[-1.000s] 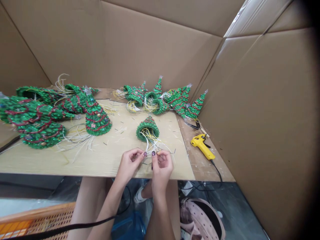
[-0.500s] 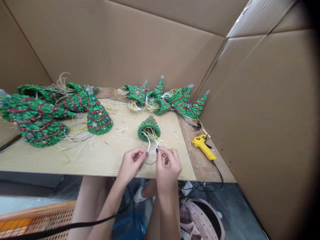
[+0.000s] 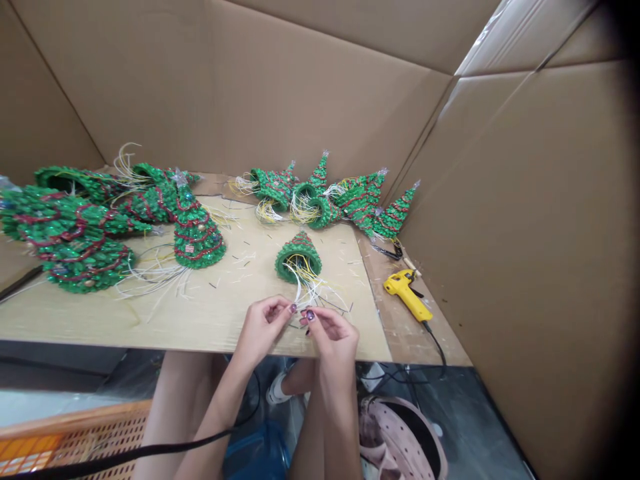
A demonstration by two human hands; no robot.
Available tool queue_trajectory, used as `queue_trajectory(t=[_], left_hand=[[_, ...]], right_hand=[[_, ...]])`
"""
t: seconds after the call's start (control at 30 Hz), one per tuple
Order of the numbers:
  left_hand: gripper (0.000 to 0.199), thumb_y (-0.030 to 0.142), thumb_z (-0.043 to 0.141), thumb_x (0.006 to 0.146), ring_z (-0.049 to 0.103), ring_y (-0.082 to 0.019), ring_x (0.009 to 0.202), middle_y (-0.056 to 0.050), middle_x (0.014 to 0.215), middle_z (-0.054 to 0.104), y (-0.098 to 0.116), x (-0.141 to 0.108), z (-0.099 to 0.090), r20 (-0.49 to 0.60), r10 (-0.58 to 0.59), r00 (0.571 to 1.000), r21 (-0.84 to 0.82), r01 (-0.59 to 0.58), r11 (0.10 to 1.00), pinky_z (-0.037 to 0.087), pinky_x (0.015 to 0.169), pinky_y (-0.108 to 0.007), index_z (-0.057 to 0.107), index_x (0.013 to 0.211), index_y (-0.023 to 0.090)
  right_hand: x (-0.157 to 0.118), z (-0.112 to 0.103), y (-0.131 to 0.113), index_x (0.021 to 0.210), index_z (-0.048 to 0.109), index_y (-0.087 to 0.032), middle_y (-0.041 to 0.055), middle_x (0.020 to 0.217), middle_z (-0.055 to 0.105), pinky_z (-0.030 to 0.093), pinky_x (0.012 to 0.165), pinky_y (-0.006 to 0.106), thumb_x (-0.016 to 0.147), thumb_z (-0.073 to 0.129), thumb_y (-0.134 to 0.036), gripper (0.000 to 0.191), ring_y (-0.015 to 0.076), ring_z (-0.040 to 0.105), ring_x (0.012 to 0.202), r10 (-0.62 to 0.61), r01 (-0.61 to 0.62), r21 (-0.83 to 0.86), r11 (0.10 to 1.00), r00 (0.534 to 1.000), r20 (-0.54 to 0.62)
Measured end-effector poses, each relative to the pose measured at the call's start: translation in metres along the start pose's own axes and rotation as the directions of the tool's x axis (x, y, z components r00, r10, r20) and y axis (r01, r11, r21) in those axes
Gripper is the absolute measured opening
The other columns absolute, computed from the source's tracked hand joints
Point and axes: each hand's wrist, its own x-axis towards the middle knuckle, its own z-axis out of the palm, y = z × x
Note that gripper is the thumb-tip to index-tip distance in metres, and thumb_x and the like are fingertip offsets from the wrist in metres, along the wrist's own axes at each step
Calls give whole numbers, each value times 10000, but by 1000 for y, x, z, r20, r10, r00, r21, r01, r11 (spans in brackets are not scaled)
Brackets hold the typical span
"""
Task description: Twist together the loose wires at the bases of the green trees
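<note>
A small green Christmas tree point(image 3: 299, 248) lies on its side on the board, its hollow base facing me. White, yellow and dark wires point(image 3: 311, 283) spill out of the base toward my hands. My left hand point(image 3: 265, 325) is closed, thumb and forefinger pinching the ends of white wires. Close by on the right, my right hand point(image 3: 333, 331) has its thumb and fingers pinched together beside those ends. Whatever its fingertips hold is too small to make out. Some wires fan out loose to the right, above my right hand.
More decorated trees point(image 3: 200, 233) with trailing wires crowd the left and the back. A yellow glue gun point(image 3: 407, 293) with a cord lies at the right, near black-handled pliers point(image 3: 390, 250). Wire scraps dot the board point(image 3: 200, 320). Cardboard walls point(image 3: 325, 87) rise behind. An orange basket point(image 3: 100, 433) stands below.
My right hand has moved down and left from the wires, its fingertips now nearer my left hand. Some wires have fallen loose to the right. My left hand keeps its pinch.
</note>
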Motion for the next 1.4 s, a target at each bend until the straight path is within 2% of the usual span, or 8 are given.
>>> queue_trajectory(t=[0.17,0.33,0.53,0.73,0.83,1.2,1.4], left_hand=[[240,370,636,758,566,-144,644,-38,682,652,-1,0,0,2,-2,1000,-6,2,1000,420,594,-212,651,725,133],[237,366,631,768,554,-135,643,-27,668,630,-2,0,0,2,-2,1000,-2,2,1000,418,602,-209,641,725,133],[233,365,629,770,573,-146,653,-36,684,645,-2,-1,0,11,-12,1000,-17,12,1000,432,610,-217,648,741,134],[233,368,636,774,578,-148,662,-36,687,654,-3,-1,-1,12,-14,1000,-10,14,1000,433,606,-211,662,757,137],[234,367,633,778,579,-148,666,-38,692,659,-3,-1,-1,19,-10,1000,-3,10,1000,430,604,-209,670,763,136],[226,353,632,785,576,-146,680,-38,704,656,-2,-1,-1,24,5,1000,-8,-5,1000,433,629,-213,657,751,130],[222,348,635,781,579,-142,674,-37,708,662,-2,0,-1,32,2,999,-15,-2,1000,442,632,-215,659,756,129]], right_hand=[[7,-1,8,784,626,-149,27,675,668,464,457,195,604,780,-273,267,126,617,549,123,-121,109,987,992,-6],[9,-2,6,829,646,-144,15,674,665,444,436,165,554,801,-237,330,104,597,549,216,-218,118,969,976,31],[8,4,8,754,678,-134,49,673,676,449,439,190,570,793,-283,264,127,594,575,172,-174,69,982,985,34],[5,13,10,724,650,-132,28,645,627,414,410,175,652,737,-324,223,100,533,540,70,-71,-24,997,997,-39],[5,13,11,727,627,-138,8,635,595,406,410,170,686,708,-314,198,84,504,522,45,-47,-41,998,998,-31],[11,9,20,753,603,-151,-3,659,587,407,410,182,717,702,-358,233,75,482,496,36,-36,17,999,999,-1],[12,10,19,737,593,-139,-18,578,567,396,387,177,690,713,-373,267,68,469,433,90,-91,17,996,996,24]])
